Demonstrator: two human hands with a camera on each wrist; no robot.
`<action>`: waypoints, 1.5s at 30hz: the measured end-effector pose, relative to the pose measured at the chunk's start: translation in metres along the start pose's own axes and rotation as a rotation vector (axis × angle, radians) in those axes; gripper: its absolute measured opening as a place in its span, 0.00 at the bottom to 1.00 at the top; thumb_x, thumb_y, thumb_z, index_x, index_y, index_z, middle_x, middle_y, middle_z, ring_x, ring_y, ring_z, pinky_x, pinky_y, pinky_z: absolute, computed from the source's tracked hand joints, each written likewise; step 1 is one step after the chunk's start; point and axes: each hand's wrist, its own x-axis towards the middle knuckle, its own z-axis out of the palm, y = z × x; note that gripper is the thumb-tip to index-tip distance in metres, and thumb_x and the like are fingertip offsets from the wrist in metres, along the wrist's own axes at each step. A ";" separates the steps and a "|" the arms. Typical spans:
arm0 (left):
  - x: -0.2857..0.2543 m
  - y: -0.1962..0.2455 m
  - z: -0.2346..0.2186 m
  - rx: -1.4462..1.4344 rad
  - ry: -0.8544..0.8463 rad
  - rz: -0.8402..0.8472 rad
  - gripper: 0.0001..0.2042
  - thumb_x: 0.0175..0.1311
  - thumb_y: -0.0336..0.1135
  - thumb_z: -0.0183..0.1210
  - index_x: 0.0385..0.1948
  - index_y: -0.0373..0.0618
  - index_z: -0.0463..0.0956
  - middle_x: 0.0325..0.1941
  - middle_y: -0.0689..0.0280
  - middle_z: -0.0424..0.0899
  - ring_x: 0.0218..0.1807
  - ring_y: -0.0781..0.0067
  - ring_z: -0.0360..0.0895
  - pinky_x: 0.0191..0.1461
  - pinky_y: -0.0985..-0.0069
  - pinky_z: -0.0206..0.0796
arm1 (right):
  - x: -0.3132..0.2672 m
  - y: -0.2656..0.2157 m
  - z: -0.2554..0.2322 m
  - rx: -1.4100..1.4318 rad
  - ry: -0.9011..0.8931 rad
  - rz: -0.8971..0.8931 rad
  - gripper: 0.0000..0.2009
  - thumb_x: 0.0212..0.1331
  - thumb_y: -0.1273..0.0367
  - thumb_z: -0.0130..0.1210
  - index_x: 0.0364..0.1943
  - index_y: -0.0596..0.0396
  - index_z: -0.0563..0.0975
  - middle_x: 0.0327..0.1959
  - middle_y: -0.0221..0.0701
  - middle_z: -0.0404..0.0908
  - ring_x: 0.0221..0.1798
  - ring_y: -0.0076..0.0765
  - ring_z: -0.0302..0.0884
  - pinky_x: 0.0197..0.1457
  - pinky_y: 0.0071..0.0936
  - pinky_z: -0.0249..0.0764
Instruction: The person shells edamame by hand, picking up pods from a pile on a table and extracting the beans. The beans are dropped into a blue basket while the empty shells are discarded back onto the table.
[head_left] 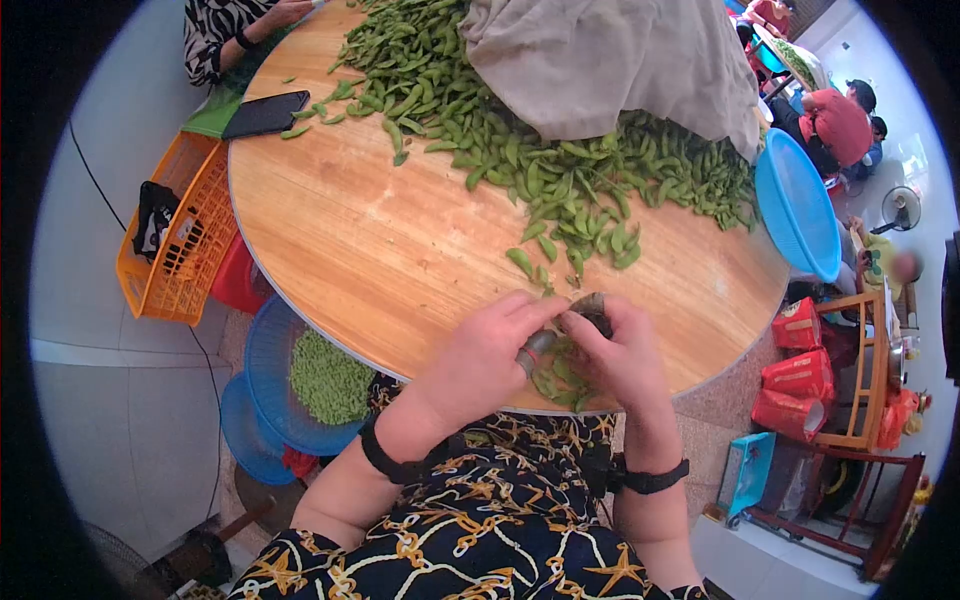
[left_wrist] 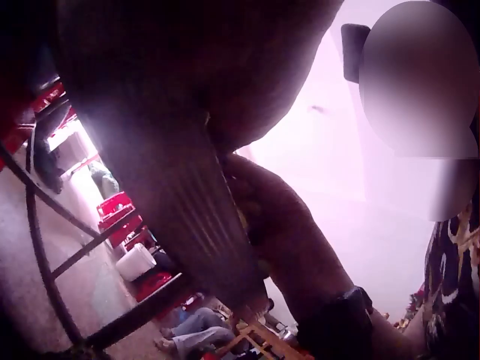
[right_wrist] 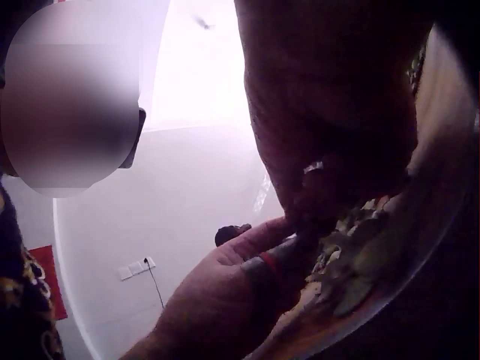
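Note:
Close together over the near table edge, my left hand [head_left: 475,350] and right hand [head_left: 632,350] meet at the fingertips. Their curled fingers pinch what looks like a green soybean pod, mostly hidden between them. A grey cover [head_left: 538,350] with a red band wraps a left finger; the right hand wears a dark cover [head_left: 592,308] too. Below the fingers lie several flattened green pods [head_left: 560,378]. Whole soybean pods [head_left: 535,175] spread in a heap across the far side of the table [head_left: 370,250]. The right wrist view shows the left hand [right_wrist: 210,296] against the right.
Grey cloth [head_left: 620,60] covers part of the heap. A blue basket [head_left: 797,205] leans at the right rim; a phone [head_left: 265,114] lies at the left. Shelled green beans [head_left: 330,378] fill a low blue basket beside an orange crate [head_left: 180,240]. Another person's arm [head_left: 265,25] is across the table.

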 end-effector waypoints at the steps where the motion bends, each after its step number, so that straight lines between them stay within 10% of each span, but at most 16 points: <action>1: 0.001 0.002 0.002 -0.023 0.006 0.004 0.16 0.49 0.22 0.56 0.43 0.41 0.72 0.25 0.64 0.73 0.30 0.74 0.71 0.34 0.78 0.64 | -0.003 -0.004 -0.004 0.140 -0.076 0.096 0.09 0.55 0.66 0.54 0.29 0.59 0.76 0.16 0.27 0.73 0.18 0.20 0.67 0.20 0.19 0.63; 3: 0.002 0.005 0.004 -0.047 0.010 0.008 0.14 0.51 0.23 0.55 0.41 0.40 0.72 0.24 0.65 0.74 0.31 0.75 0.72 0.34 0.79 0.64 | -0.009 -0.004 -0.009 0.280 -0.150 0.193 0.09 0.57 0.67 0.52 0.31 0.59 0.76 0.16 0.21 0.70 0.18 0.15 0.63 0.20 0.15 0.60; 5: 0.003 0.008 0.004 -0.437 -0.034 -0.407 0.07 0.55 0.25 0.55 0.36 0.40 0.72 0.26 0.68 0.75 0.33 0.82 0.71 0.35 0.82 0.64 | -0.012 -0.001 -0.011 0.577 -0.118 0.178 0.09 0.61 0.67 0.47 0.35 0.58 0.75 0.18 0.19 0.68 0.18 0.14 0.61 0.20 0.12 0.57; 11: 0.005 -0.004 0.010 -0.912 0.074 -0.460 0.06 0.55 0.29 0.59 0.34 0.42 0.75 0.29 0.72 0.77 0.31 0.87 0.70 0.37 0.86 0.63 | -0.025 -0.007 -0.008 0.724 -0.273 0.220 0.11 0.64 0.64 0.41 0.30 0.55 0.71 0.21 0.20 0.68 0.21 0.14 0.62 0.23 0.12 0.58; 18: 0.004 0.004 0.010 -0.749 0.061 -0.550 0.07 0.53 0.29 0.60 0.34 0.41 0.75 0.31 0.71 0.78 0.32 0.86 0.71 0.38 0.86 0.64 | -0.025 -0.004 -0.014 0.648 -0.407 0.262 0.11 0.64 0.65 0.41 0.28 0.55 0.71 0.21 0.20 0.68 0.21 0.14 0.61 0.23 0.12 0.59; 23: -0.004 0.002 0.006 -0.584 0.029 -0.130 0.07 0.52 0.35 0.61 0.27 0.42 0.77 0.26 0.69 0.76 0.29 0.80 0.70 0.33 0.83 0.61 | -0.031 -0.010 -0.006 0.576 -0.363 0.170 0.09 0.63 0.67 0.43 0.28 0.55 0.71 0.20 0.21 0.69 0.20 0.13 0.62 0.22 0.13 0.59; 32: -0.008 -0.001 0.002 -1.210 -0.045 -0.472 0.07 0.55 0.32 0.59 0.31 0.41 0.74 0.26 0.73 0.73 0.31 0.84 0.69 0.33 0.83 0.62 | -0.030 -0.009 0.005 0.718 -0.372 0.257 0.09 0.62 0.69 0.44 0.29 0.58 0.72 0.19 0.22 0.70 0.20 0.15 0.63 0.23 0.14 0.61; 35: -0.006 0.000 0.010 -0.679 0.083 -0.363 0.11 0.53 0.29 0.60 0.37 0.41 0.71 0.29 0.73 0.74 0.31 0.86 0.69 0.33 0.85 0.62 | -0.026 0.001 0.010 0.312 -0.153 -0.046 0.09 0.61 0.69 0.46 0.28 0.59 0.73 0.18 0.22 0.71 0.21 0.17 0.65 0.23 0.16 0.62; 38: -0.002 -0.003 0.009 -0.732 0.072 -0.475 0.14 0.51 0.27 0.62 0.39 0.41 0.69 0.31 0.71 0.75 0.32 0.88 0.69 0.34 0.87 0.62 | -0.021 -0.010 0.003 0.045 -0.098 -0.026 0.08 0.58 0.70 0.48 0.27 0.61 0.73 0.17 0.24 0.71 0.20 0.18 0.65 0.24 0.19 0.63; 45: 0.000 -0.006 0.010 -0.964 0.115 -0.434 0.13 0.54 0.26 0.58 0.41 0.42 0.71 0.35 0.71 0.76 0.31 0.87 0.70 0.32 0.88 0.64 | -0.011 -0.014 -0.001 0.437 -0.134 0.247 0.09 0.56 0.68 0.51 0.28 0.62 0.74 0.14 0.28 0.69 0.18 0.19 0.64 0.22 0.21 0.63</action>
